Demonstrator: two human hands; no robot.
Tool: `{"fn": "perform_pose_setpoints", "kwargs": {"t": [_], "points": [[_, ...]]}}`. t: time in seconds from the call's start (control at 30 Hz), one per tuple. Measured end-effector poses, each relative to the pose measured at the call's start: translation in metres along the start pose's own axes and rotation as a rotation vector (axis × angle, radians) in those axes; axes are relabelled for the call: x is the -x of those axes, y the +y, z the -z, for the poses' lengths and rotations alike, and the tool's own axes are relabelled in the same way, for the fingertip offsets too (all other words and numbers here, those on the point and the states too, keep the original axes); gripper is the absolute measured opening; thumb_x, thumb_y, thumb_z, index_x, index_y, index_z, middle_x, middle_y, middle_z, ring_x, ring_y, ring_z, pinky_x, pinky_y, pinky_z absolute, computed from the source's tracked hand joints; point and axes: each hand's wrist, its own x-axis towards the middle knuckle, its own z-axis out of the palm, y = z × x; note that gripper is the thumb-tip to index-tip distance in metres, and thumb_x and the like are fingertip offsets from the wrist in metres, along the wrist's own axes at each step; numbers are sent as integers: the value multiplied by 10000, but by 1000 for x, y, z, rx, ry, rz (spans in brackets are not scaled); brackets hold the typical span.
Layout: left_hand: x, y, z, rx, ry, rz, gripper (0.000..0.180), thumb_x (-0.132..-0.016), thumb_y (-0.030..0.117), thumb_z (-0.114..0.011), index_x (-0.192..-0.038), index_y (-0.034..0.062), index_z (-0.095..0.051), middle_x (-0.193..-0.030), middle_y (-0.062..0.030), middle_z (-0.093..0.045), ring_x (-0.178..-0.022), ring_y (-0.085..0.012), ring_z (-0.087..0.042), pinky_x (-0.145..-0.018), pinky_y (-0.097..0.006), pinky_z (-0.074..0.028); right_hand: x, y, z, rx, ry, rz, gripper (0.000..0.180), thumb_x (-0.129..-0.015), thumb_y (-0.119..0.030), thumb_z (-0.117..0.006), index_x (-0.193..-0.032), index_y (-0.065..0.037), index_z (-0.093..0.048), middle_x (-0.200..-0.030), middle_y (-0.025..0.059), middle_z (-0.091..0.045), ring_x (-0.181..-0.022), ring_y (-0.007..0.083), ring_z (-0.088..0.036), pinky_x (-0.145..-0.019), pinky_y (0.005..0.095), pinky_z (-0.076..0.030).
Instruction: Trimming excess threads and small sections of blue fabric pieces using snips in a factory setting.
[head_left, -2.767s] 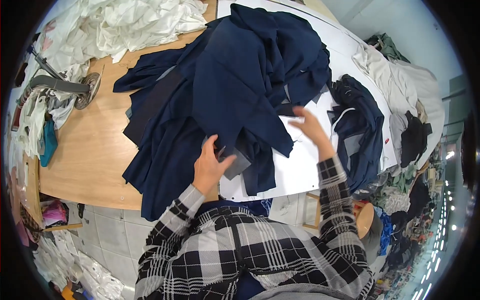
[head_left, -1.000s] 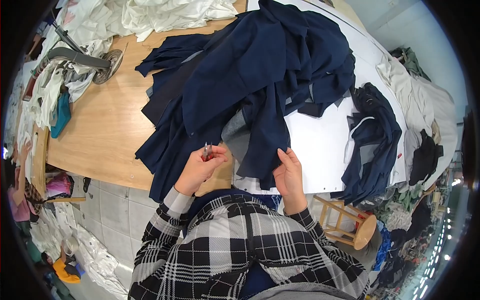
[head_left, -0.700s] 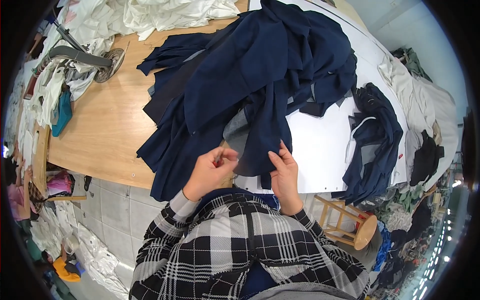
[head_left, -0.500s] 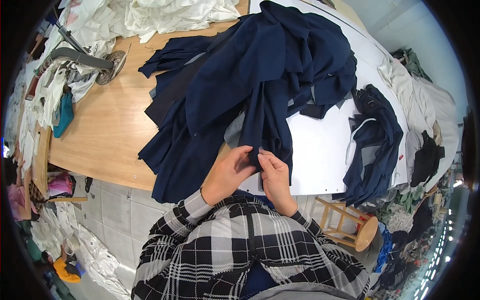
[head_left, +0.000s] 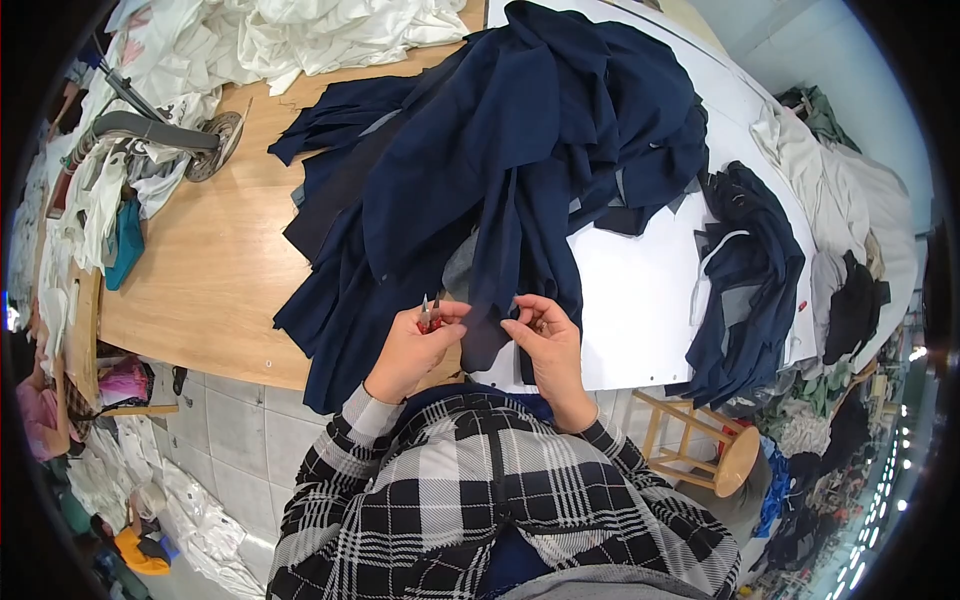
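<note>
A pair of small red-handled thread snips (head_left: 430,320) is held in my left hand (head_left: 405,350), its metal points facing up and away from me. My right hand (head_left: 550,350) is half curled, thumb and forefinger apart, beside the hanging end of a navy cloth piece (head_left: 487,335). That end is slightly blurred and hangs between my two hands. It belongs to a large heap of navy cloth pieces (head_left: 600,110) draped over the table. A grey patch of cloth (head_left: 459,265) shows next to the strip.
White cloth (head_left: 340,35) is piled at the far left of the wooden table (head_left: 200,270). A smaller navy bundle (head_left: 745,290) lies on the white board (head_left: 630,300) at right. A dark curved stand (head_left: 160,125) is at left. Below the right edge stands a wooden stool (head_left: 735,460).
My hands have moved apart; the left shifted left, and the snips now show in it. The navy end that both hands were at now hangs between them. The whole view has shifted slightly.
</note>
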Motion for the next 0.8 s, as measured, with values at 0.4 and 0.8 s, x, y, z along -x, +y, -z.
{"fn": "perform_pose_setpoints", "kwargs": {"t": [0.4, 0.8], "points": [[-6, -3, 10, 37, -125, 143, 246, -834, 24, -546, -1074, -14, -586, -733, -12, -573, -447, -17, -380, -414, -179, -294, -9, -12, -10, 733, 38, 554, 232, -677, -5, -704, -906, -14, -668, -651, 69, -475, -600, 176, -482, -535, 277, -371], [-8, 12, -12, -124, -7, -106, 154, -869, 146, -608, -922, 2, -603, -687, 21, -549, -529, -14, -422, -486, -169, -327, -7, -9, -16, 857, 37, 708, 228, -642, 2, -714, -865, -25, -676, -679, 69, -515, -620, 189, -508, -563, 274, -397]]}}
